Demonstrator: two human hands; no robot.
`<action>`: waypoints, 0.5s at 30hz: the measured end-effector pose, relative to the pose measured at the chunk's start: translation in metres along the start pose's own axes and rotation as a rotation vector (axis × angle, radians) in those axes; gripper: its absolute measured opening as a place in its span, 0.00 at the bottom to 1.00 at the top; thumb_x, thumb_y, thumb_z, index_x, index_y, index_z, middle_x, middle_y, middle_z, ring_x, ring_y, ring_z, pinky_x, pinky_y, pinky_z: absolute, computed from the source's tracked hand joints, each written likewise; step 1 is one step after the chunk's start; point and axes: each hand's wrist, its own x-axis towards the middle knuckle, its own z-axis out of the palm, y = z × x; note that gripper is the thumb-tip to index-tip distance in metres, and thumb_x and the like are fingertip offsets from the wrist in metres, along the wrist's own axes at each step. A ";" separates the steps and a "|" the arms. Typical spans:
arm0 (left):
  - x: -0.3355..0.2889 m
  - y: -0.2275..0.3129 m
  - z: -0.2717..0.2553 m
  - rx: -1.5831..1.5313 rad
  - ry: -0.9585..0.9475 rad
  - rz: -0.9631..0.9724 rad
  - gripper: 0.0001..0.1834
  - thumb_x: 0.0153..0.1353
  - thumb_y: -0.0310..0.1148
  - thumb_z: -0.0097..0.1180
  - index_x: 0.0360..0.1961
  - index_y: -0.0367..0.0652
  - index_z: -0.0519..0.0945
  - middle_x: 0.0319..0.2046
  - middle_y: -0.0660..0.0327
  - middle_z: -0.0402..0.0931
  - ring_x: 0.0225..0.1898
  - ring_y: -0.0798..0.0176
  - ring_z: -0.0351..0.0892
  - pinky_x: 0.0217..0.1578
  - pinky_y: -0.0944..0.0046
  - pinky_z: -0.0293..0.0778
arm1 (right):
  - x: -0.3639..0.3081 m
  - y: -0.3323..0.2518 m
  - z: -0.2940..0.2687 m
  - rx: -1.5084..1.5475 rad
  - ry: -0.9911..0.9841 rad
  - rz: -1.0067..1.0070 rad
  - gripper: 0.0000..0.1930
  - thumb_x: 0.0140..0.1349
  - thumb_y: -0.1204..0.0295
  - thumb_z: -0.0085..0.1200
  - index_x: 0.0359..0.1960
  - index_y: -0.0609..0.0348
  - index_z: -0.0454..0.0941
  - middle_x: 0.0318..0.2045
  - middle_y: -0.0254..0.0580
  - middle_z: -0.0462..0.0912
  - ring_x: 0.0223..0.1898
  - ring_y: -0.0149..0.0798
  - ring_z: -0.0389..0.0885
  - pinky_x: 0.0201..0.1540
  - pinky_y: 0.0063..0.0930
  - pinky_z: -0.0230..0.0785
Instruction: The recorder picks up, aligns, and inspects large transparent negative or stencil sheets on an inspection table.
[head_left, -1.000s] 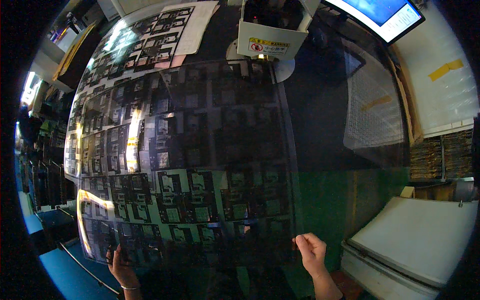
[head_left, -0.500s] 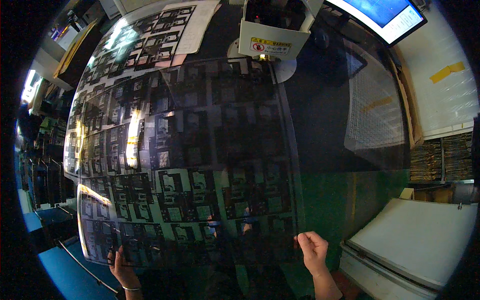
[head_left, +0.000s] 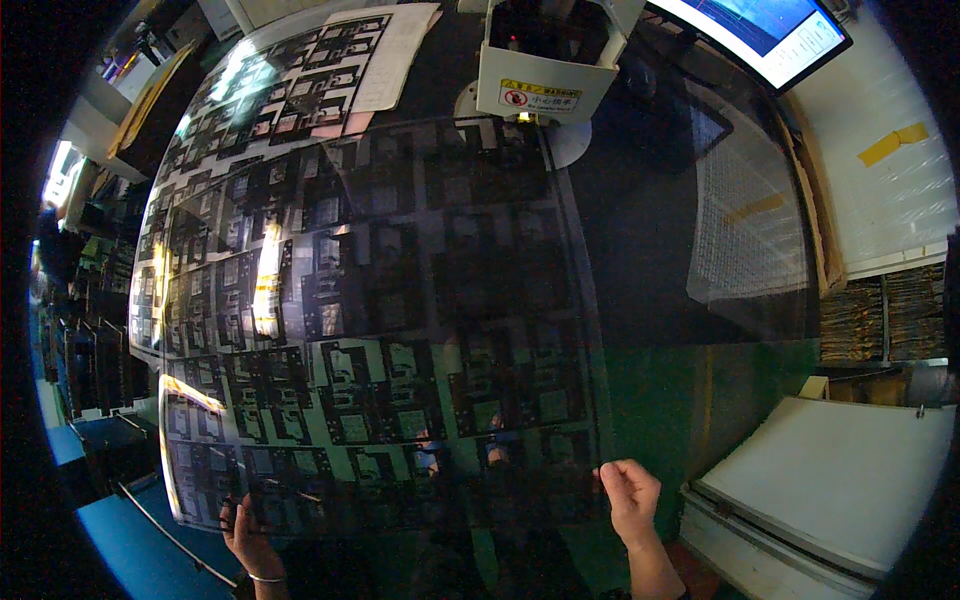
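Note:
A large see-through film sheet [head_left: 385, 400] with rows of dark circuit-like patterns stretches away from me. Its far part lies over the dark tabletop, while the near part reaches past the table edge above the green floor. My left hand [head_left: 252, 545], with a bracelet at the wrist, pinches the near left edge of the film. At the near right corner, my right hand [head_left: 630, 500] grips it between thumb and curled fingers. The far edge of the film rests close to a white machine head [head_left: 545, 85] with a warning label and a small light beneath.
Another patterned film [head_left: 340, 50] lies on white paper at the far left. A lit monitor [head_left: 775, 40] stands far right, near a dark mouse [head_left: 640, 78]. A translucent sheet [head_left: 750, 200] rests on the table's right side. A white cabinet [head_left: 830, 470] stands at near right.
The film's near part has shifted slightly to the right, with both hands still on it. Coloured lines now show on the monitor picture.

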 end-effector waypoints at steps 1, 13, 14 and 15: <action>0.001 0.002 -0.001 -0.007 -0.004 -0.048 0.16 0.57 0.31 0.48 0.46 0.43 0.66 0.37 0.58 0.75 0.36 0.67 0.75 0.25 0.71 0.72 | 0.000 -0.002 0.000 -0.004 0.009 0.002 0.07 0.56 0.73 0.51 0.27 0.66 0.75 0.23 0.32 0.77 0.24 0.19 0.69 0.26 0.13 0.62; -0.004 -0.002 -0.004 -0.055 0.012 -0.132 0.18 0.56 0.31 0.49 0.48 0.42 0.65 0.37 0.58 0.75 0.34 0.68 0.76 0.24 0.72 0.70 | 0.003 -0.009 -0.003 0.012 0.023 0.000 0.07 0.57 0.75 0.48 0.25 0.67 0.74 0.22 0.32 0.75 0.24 0.20 0.68 0.27 0.13 0.61; -0.005 -0.001 -0.003 -0.056 0.011 -0.135 0.18 0.56 0.31 0.49 0.48 0.42 0.65 0.37 0.58 0.75 0.34 0.68 0.76 0.24 0.72 0.70 | 0.003 -0.008 -0.003 0.016 0.025 -0.001 0.07 0.57 0.75 0.48 0.25 0.67 0.74 0.22 0.32 0.74 0.24 0.20 0.68 0.27 0.13 0.61; -0.006 0.001 -0.001 -0.064 0.014 -0.139 0.18 0.56 0.31 0.49 0.48 0.42 0.65 0.37 0.58 0.75 0.34 0.68 0.76 0.24 0.72 0.70 | 0.003 -0.008 -0.003 0.019 0.028 -0.001 0.07 0.57 0.75 0.48 0.25 0.66 0.74 0.22 0.32 0.74 0.24 0.20 0.68 0.27 0.13 0.60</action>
